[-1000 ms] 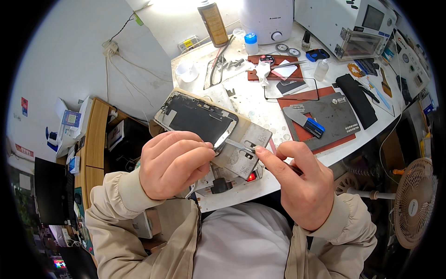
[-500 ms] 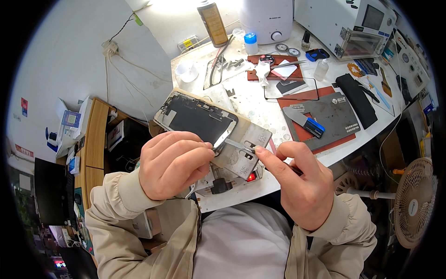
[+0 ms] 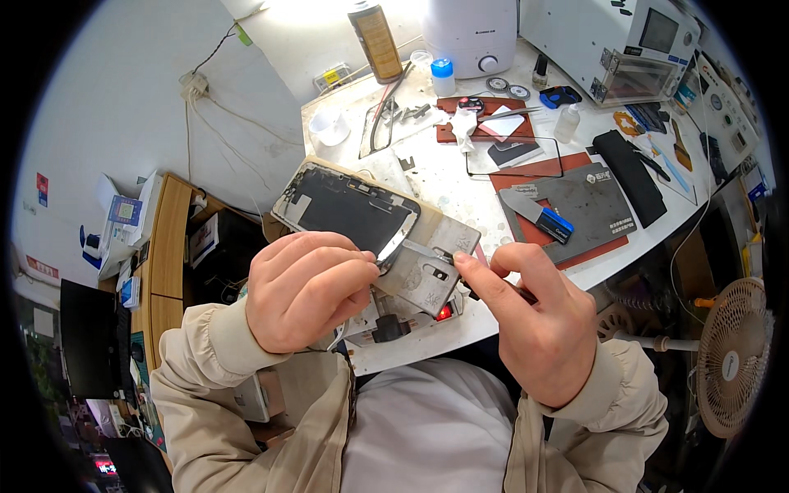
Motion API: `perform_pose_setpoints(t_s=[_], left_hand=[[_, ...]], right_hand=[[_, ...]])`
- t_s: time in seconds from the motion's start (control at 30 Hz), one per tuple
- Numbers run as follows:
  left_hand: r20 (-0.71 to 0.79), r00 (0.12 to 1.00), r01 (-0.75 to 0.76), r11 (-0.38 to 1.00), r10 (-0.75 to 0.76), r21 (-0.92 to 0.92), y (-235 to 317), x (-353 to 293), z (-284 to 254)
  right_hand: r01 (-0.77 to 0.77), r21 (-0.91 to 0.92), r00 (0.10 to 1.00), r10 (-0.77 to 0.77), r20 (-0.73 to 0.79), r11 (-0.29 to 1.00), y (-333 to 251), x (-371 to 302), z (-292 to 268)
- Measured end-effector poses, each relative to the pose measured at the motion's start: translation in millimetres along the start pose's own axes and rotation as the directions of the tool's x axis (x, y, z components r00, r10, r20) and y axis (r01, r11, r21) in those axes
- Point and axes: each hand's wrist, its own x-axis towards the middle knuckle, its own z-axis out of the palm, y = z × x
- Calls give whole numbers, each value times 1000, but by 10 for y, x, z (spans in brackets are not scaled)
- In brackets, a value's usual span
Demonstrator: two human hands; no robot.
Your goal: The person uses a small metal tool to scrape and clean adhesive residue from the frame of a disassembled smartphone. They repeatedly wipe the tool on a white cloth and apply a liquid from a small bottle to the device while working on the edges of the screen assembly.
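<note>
A phone screen (image 3: 349, 209), its dark back facing up, lies tilted on a worn metal heating plate (image 3: 423, 283). My left hand (image 3: 308, 287) is closed in a pinch at the screen's near corner, where a thin strip shows at the fingertips; the thumb is mostly hidden. Between my right thumb and fingers is a thin metal blade tool (image 3: 423, 248), its index finger stretched along the top. The blade reaches left to the screen's lower right edge, close to my left fingertips. My right hand (image 3: 538, 324) hovers over the table's front edge.
Right of the plate, a blue-handled scraper (image 3: 546, 222) lies on a grey mat (image 3: 592, 205). Behind it sit a black frame (image 3: 516, 174), a dropper bottle (image 3: 567, 122) and a white cup (image 3: 329, 127). A tall can (image 3: 376, 41) stands at the back, and a fan (image 3: 731, 361) at the right.
My right hand has shifted slightly right and down, and the blade tool sits at a slightly different angle. My left hand and the phone screen hold nearly the same place.
</note>
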Motion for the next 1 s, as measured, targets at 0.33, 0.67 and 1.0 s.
perform_pose_setpoints(t_s=[0.33, 0.67, 1.0], left_hand=[[5, 1000, 13, 1000, -13, 3, 12, 10, -13], [-1, 1000, 19, 1000, -19, 3, 12, 11, -17], [68, 996, 59, 998, -59, 4, 25, -7, -71]], right_hand=[[12, 1, 999, -12, -31, 1000, 27, -38, 62], [22, 7, 999, -22, -25, 1000, 60, -67, 79], [-10, 45, 999, 12, -31, 999, 36, -66, 84]])
